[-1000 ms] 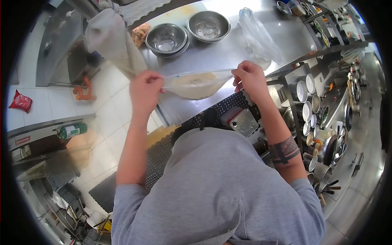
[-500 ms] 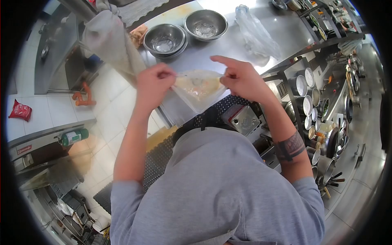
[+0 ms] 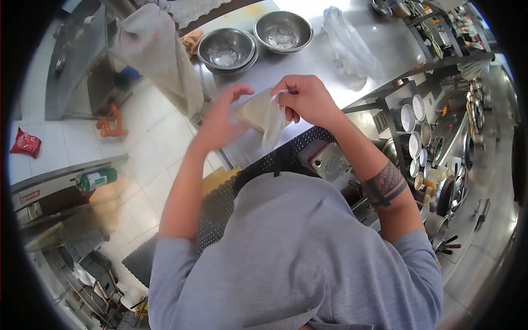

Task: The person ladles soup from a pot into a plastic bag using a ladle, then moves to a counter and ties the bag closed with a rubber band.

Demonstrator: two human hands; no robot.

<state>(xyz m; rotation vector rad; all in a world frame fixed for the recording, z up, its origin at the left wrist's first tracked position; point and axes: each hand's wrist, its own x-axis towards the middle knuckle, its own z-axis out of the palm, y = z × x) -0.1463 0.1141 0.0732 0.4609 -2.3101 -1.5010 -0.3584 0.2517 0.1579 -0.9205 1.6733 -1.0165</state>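
In front of me, over the near edge of the steel counter, a clear plastic bag (image 3: 257, 114) with pale, yellowish food inside hangs tilted. My right hand (image 3: 308, 102) pinches its gathered, twisted plastic end. Beside the bag's left side is my left hand (image 3: 223, 121), blurred by motion, its fingers curved and apart; whether it touches the bag I cannot tell. The exact kind of food is hidden by the cloudy plastic.
On the counter (image 3: 352, 104) stand stacked steel bowls (image 3: 225, 49) and another steel bowl (image 3: 283, 32). A crumpled plastic bag (image 3: 352, 49) lies to their right. A whitish cloth (image 3: 157, 55) hangs at the left. Shelved pots (image 3: 408, 118) stand right.
The bag was stretched flat between both hands; now its end is gathered in my right hand, which moved left. My left hand has let go of the corner and its fingers have spread.
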